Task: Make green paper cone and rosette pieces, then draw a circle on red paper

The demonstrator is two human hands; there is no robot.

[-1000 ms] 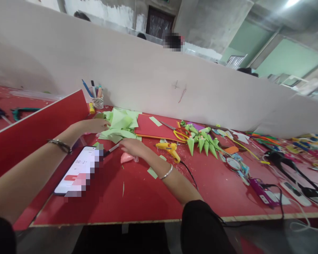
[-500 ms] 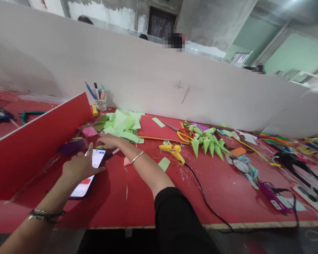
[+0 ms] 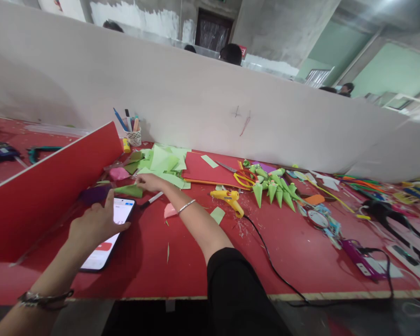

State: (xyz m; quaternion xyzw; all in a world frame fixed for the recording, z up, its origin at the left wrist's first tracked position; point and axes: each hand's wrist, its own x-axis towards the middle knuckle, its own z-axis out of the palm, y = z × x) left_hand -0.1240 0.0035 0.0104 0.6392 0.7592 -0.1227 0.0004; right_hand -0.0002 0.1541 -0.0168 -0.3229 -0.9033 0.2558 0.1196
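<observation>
A smartphone (image 3: 103, 249) with its screen lit lies on the red tabletop at the left. My left hand (image 3: 93, 224) is over it, index finger and thumb spread apart; its other fingers are partly hidden, and I cannot tell whether it presses the screen. Beyond the phone, my right hand (image 3: 150, 182) reaches to the left with fingers pinched at the wide end of a green paper cone (image 3: 129, 190). A dark-capped white pen (image 3: 152, 200) and a pink paper piece (image 3: 170, 211) lie just below my right wrist. Loose light-green paper (image 3: 164, 161) is heaped behind this hand.
A red board (image 3: 56, 191) stands at the left. A yellow glue gun (image 3: 229, 198) with a black cord, scissors (image 3: 243, 178) and several green paper cones (image 3: 273, 189) lie right of my forearm. A pen cup (image 3: 134, 137) stands by the white partition (image 3: 196, 102).
My left hand and the phone have shifted left and toward me. My right hand has moved slightly right, and the green paper cone shows more fully.
</observation>
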